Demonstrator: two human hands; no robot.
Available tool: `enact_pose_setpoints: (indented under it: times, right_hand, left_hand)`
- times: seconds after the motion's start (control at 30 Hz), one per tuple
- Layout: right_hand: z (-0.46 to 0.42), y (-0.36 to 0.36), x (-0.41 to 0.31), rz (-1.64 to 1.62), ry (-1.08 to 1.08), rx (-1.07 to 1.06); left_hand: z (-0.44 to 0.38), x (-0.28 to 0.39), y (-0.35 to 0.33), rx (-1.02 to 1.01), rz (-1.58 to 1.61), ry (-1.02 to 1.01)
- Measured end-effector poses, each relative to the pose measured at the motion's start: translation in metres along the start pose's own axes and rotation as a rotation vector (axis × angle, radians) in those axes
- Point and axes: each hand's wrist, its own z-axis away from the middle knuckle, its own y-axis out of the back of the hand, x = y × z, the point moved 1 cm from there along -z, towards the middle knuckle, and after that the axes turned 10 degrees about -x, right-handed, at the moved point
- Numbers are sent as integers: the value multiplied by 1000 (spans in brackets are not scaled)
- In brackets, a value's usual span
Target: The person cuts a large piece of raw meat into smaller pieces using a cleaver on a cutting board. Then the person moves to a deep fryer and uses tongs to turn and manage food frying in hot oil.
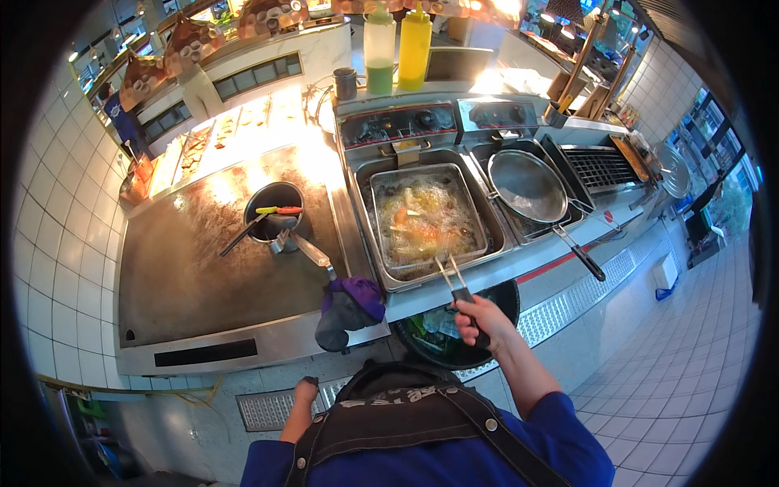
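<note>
Closed around the black handle of a wire fryer basket (432, 259) is my right hand (484, 321). The basket sits in the bubbling oil of a deep fryer (405, 285), with orange and pale food pieces (420, 228) frying in it. Down beside my body hangs my left hand (307, 389), partly hidden; whether it holds anything cannot be made out. A purple and dark cloth (356, 307) lies at the front edge between griddle and fryer, near the wooden handle of a tool.
On the left is a flat griddle (182, 274) carrying a metal pot (275, 198) with utensils. A round mesh strainer (528, 185) rests over the second fryer. Squeeze bottles (415, 52) stand behind. Below the counter is a black bin (511, 307). A person (118, 115) stands far left.
</note>
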Motion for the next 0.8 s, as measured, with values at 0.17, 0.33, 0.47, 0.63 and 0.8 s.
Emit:
enact_pose_setpoints:
  times: [0.17, 0.33, 0.47, 0.63, 0.8]
  right_hand:
    - [14, 37, -27, 27, -20, -33]
    - [2, 5, 2, 18, -43, -9]
    - [13, 37, -20, 40, 2, -14]
    - [9, 2, -3, 60, -39, 7]
    - [4, 17, -13, 17, 20, -3]
  left_hand:
    - [-10, -4, -16, 199, -61, -265]
    - [-13, 21, 3, 314, -78, -385]
    - [-19, 22, -2, 159, 569, -10]
    - [-21, 1, -13, 207, -148, -296]
    - [-19, -3, -26, 160, -153, -242]
